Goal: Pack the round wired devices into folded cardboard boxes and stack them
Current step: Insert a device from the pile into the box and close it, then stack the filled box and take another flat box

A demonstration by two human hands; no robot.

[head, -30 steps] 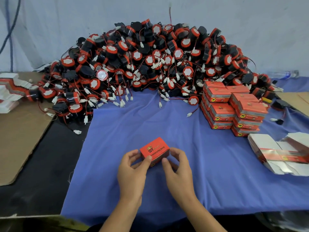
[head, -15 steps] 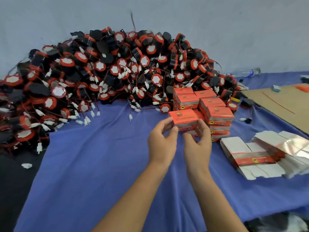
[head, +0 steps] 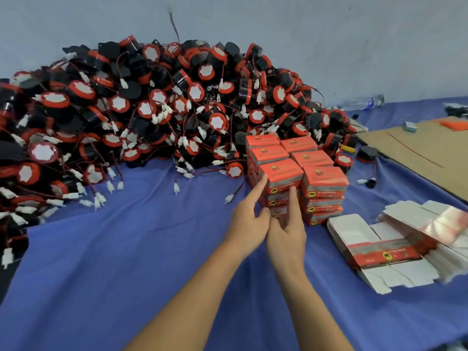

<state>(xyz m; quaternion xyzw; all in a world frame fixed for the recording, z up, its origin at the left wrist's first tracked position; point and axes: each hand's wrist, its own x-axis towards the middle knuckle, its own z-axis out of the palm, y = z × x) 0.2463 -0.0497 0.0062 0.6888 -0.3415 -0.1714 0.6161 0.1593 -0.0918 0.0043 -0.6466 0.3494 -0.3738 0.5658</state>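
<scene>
A large heap of round black-and-red wired devices (head: 152, 107) with white plugs fills the back of the blue cloth (head: 126, 249). To its right stands a stack of red packed boxes (head: 321, 181). The front-left top box (head: 281, 173) sits on that stack. My left hand (head: 249, 216) reaches to it with the index finger straight, its tip touching the box's left side. My right hand (head: 287, 229) is beside it, index finger straight and touching the box's front face. Neither hand grips anything.
A pile of flat unfolded white-and-red box blanks (head: 395, 247) lies at the right. Brown cardboard (head: 425, 153) covers the far right. A plastic bottle (head: 362, 102) lies by the wall. Loose wires and plugs trail onto the cloth before the heap.
Both hands carried the red box from the near cloth to the stack, set it on top and let go. The fingers now only touch its sides. The view swung right.
</scene>
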